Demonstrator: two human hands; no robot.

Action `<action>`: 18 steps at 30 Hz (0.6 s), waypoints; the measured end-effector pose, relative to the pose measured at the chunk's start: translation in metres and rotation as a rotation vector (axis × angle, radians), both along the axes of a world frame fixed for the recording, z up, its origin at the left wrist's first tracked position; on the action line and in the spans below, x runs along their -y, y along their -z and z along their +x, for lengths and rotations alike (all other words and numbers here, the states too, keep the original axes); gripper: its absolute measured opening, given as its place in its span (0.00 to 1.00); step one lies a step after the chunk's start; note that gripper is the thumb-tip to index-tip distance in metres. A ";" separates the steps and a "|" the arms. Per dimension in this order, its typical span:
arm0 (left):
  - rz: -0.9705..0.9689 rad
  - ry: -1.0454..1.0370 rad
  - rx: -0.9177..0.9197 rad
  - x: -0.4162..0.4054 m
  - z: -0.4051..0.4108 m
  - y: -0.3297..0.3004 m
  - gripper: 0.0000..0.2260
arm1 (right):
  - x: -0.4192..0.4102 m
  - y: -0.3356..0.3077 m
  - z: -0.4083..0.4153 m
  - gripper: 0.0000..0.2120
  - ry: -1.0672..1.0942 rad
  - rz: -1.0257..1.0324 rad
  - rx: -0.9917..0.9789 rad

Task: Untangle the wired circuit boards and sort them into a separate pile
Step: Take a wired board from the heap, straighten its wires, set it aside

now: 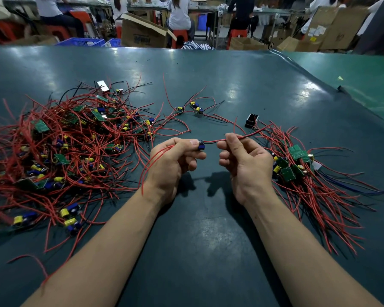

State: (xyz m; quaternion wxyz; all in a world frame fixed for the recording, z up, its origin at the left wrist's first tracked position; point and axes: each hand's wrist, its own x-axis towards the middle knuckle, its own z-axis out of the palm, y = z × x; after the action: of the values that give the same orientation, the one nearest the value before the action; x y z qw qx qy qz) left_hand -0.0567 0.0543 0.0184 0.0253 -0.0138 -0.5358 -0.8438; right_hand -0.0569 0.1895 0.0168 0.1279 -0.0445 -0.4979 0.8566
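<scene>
A big tangle of small green circuit boards with red and black wires [60, 147] covers the left of the dark green table. A smaller pile of boards with their wires laid together [297, 167] lies at the right. My left hand [175, 160] pinches one small board with a blue part [201, 145] above the table's middle; red wires trail back over that wrist. My right hand [244, 158] pinches that board's red and black wires [248, 134], which stretch from the board past my fingers to the right.
Two loose wired boards [190, 107] lie beyond my hands. A small black box-like part [252, 121] stands by the right pile. The table mat [208, 240] ends at a raised edge at the far right. Seated people, cardboard boxes and blue crates are behind the table.
</scene>
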 end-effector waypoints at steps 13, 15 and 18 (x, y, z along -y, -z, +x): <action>-0.110 0.063 -0.008 -0.001 0.002 0.001 0.05 | -0.004 0.003 -0.006 0.11 0.252 0.144 -0.041; -0.106 0.060 -0.004 -0.001 0.002 0.001 0.03 | -0.006 0.001 -0.005 0.07 0.243 0.086 -0.035; -0.082 0.048 0.003 0.000 0.000 0.001 0.03 | -0.008 0.000 -0.005 0.06 0.227 -0.041 0.032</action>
State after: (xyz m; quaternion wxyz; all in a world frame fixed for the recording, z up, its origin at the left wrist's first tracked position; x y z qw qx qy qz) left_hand -0.0563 0.0542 0.0171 0.0039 -0.0264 -0.5697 -0.8214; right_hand -0.0623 0.1975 0.0172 0.2153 -0.1172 -0.4741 0.8457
